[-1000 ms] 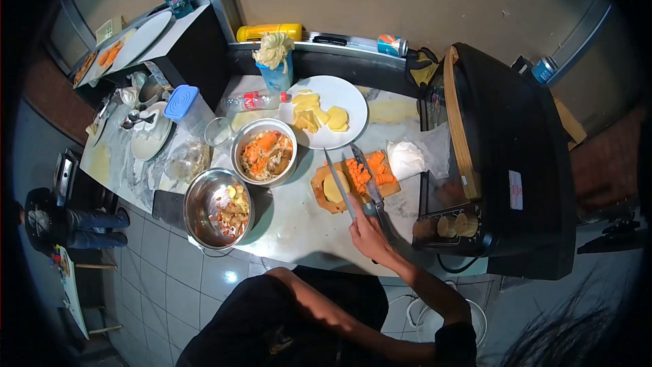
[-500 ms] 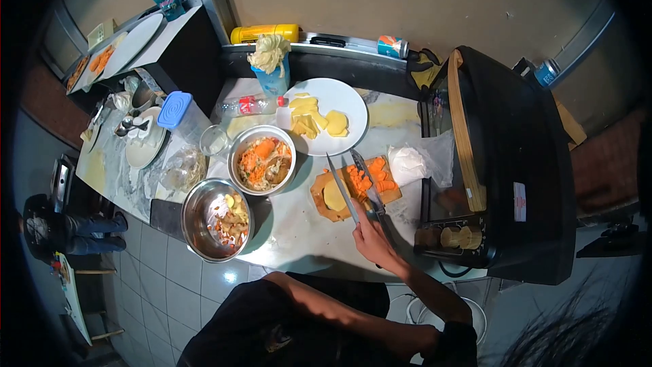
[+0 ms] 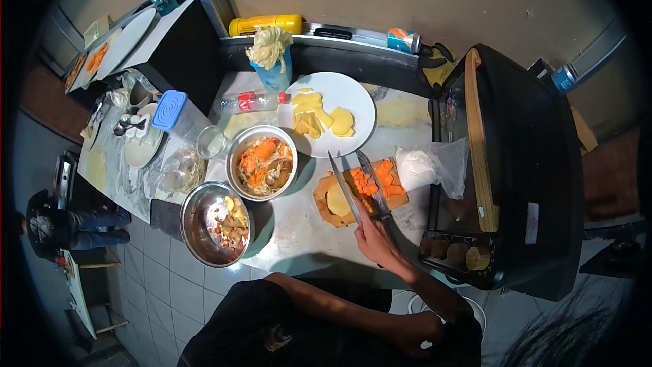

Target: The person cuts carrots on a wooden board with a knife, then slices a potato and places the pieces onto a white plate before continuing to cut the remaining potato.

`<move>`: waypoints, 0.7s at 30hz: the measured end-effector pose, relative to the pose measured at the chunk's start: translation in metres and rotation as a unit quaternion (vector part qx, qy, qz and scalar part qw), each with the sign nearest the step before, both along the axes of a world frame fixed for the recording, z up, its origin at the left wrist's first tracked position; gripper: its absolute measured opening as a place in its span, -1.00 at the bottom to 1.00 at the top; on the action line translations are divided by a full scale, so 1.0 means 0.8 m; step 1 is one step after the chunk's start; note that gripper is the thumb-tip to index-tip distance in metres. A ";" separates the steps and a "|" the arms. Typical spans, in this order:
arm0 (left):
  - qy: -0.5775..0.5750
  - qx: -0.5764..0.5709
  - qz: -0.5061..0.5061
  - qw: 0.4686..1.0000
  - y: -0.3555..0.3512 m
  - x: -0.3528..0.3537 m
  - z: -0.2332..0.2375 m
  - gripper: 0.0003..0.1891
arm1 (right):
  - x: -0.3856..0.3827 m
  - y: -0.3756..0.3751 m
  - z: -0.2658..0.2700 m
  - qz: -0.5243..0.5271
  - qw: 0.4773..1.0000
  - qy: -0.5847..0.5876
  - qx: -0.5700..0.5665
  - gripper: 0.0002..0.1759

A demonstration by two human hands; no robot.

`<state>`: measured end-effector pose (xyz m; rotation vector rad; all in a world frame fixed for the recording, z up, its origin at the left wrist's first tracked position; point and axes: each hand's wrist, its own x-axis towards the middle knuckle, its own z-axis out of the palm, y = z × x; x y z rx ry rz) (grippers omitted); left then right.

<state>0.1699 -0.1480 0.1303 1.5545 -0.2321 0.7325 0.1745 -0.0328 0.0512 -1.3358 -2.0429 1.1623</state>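
My right hand (image 3: 375, 242) is closed around a knife (image 3: 345, 187), whose blade points away over the cutting board (image 3: 323, 197). Beneath the blade lies a flat yellow slice (image 3: 338, 200). A second knife (image 3: 370, 175) rests on the board to the right, beside chopped orange pieces (image 3: 384, 173). My left arm crosses my body, and my left hand (image 3: 424, 331) is by my right elbow, its fingers not clearly visible. Behind the board, a white plate (image 3: 356, 98) holds yellow slices.
To the left are a pot of shredded food (image 3: 292, 187), a metal bowl (image 3: 193, 245), a lidded container (image 3: 171, 112) and a bottle (image 3: 255, 102). A plastic bag (image 3: 418, 166) and a black oven (image 3: 530, 183) stand right. Another person (image 3: 51, 224) is at far left.
The view has shifted slightly, so the oven and bag appear farther right. My right hand keeps its grip on the knife, with almost no movement relative to the board.
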 end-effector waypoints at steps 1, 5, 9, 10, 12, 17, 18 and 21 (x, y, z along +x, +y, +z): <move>0.000 -0.001 0.000 1.000 0.003 -0.001 0.005 -0.85 | 0.001 0.001 -0.001 -0.002 1.000 -0.010 -0.015 -0.19; -0.038 -0.006 -0.025 0.999 0.001 0.000 0.013 -0.84 | 0.003 0.001 0.000 -0.003 1.000 0.000 -0.024 -0.18; -0.010 -0.056 -0.019 0.998 -0.014 0.006 -0.001 -0.84 | 0.002 -0.001 0.003 0.000 0.999 -0.010 -0.043 -0.17; -0.010 -0.056 -0.022 0.998 -0.014 0.007 -0.007 -0.84 | 0.002 -0.002 0.003 0.001 0.999 -0.014 -0.039 -0.17; 0.001 -0.025 0.057 0.998 -0.011 0.009 -0.014 -0.85 | 0.002 -0.004 0.002 -0.002 1.000 -0.006 -0.019 -0.17; 0.016 0.004 0.057 0.998 0.005 0.010 -0.007 -0.84 | 0.005 -0.007 0.001 0.002 1.000 0.008 -0.006 -0.17; 0.015 0.021 0.068 0.997 0.004 0.008 -0.003 -0.84 | 0.005 -0.007 0.002 -0.001 1.000 0.006 -0.014 -0.17; -0.043 -0.007 0.028 0.999 -0.005 0.002 0.020 -0.76 | 0.004 -0.009 0.002 -0.005 0.999 -0.001 -0.031 -0.17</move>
